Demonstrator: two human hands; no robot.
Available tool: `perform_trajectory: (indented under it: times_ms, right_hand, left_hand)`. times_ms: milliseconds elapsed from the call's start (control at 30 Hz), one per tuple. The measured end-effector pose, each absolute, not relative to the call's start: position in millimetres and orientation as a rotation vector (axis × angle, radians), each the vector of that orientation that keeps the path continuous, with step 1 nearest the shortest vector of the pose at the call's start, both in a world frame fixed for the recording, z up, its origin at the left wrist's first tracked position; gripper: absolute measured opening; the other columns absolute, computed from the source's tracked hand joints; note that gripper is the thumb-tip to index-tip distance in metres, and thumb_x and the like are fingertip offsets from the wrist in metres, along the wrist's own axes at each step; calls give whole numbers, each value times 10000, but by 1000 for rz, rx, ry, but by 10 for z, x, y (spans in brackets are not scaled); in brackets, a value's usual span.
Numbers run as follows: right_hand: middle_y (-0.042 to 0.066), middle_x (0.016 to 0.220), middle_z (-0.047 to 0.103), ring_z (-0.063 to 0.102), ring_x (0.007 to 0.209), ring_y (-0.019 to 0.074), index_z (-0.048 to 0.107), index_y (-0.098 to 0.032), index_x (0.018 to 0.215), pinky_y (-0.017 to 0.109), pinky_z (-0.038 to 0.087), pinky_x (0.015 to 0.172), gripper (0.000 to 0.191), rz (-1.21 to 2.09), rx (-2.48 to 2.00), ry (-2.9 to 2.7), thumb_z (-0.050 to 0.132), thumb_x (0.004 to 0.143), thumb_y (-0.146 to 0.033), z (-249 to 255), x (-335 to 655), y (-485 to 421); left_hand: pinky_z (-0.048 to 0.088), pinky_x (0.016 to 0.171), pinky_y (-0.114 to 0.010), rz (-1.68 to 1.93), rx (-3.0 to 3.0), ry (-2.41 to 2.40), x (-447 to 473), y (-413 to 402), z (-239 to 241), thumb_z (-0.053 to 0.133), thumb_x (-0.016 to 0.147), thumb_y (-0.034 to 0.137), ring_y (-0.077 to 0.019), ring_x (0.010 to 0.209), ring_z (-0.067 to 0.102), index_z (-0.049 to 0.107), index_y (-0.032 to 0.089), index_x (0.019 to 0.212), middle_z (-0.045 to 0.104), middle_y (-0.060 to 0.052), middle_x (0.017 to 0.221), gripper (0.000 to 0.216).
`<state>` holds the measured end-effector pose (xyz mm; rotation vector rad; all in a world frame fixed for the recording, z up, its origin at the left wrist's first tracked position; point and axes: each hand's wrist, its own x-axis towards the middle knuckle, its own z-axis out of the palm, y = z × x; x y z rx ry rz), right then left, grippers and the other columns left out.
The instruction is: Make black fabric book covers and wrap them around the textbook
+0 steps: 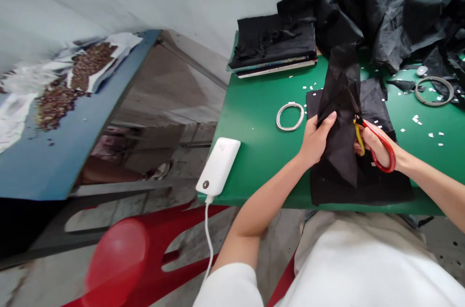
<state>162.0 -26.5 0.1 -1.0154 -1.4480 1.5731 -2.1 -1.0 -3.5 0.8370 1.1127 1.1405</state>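
My left hand grips a piece of black fabric, its thumb lying on top of the cloth. In my right hand is a pair of scissors with one red handle and one yellow handle. The scissor blades are at the right edge of the held fabric, mostly hidden by it. Beneath both hands more black fabric lies flat near the table's front edge. To the left of my left hand rests a roll of white tape.
On the green table lie a white power bank with a cable, a stack of black fabric, a black heap, another ring of tape and scattered white bits. A red stool and blue table stand left.
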Motion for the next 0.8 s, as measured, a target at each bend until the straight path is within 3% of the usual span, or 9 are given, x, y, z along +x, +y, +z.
perform_trajectory:
  times_ms: [200,500,667,800]
  right_hand:
    - [-35,628,474,426,514,107,415,-240,754,284,429,509,670,1515,-1061,-1529,363,836,-903,-40,1630,-271]
    - [-20,669,491,533,597,153,432,-250,797,319,501,589,681,1554,-1095,-1370,411,787,-931,-114,1619,-267]
    - [1,663,511,551,637,175,484,-244,805,315,496,581,713,1518,-1120,-1410,373,781,-948,-106,1639,-237]
    - [-11,627,476,516,578,152,437,-239,733,305,471,544,716,1459,-1145,-1432,367,781,-951,-66,1633,-239]
  left_hand:
    - [521,637,-245,1084,853,1087,0,-37,-51,843,636,619,-140,676,644,701,174,795,673,6,697,494]
    - [493,575,-234,1028,917,1095,-19,-40,-45,838,630,647,-117,602,600,667,165,750,645,10,662,526]
    - [497,575,-236,996,916,1098,-15,-46,-50,835,615,664,-120,600,600,675,164,759,662,4,674,545]
    - [501,588,-239,985,921,1105,-18,-50,-53,834,622,650,-125,614,609,688,161,766,674,1,688,530]
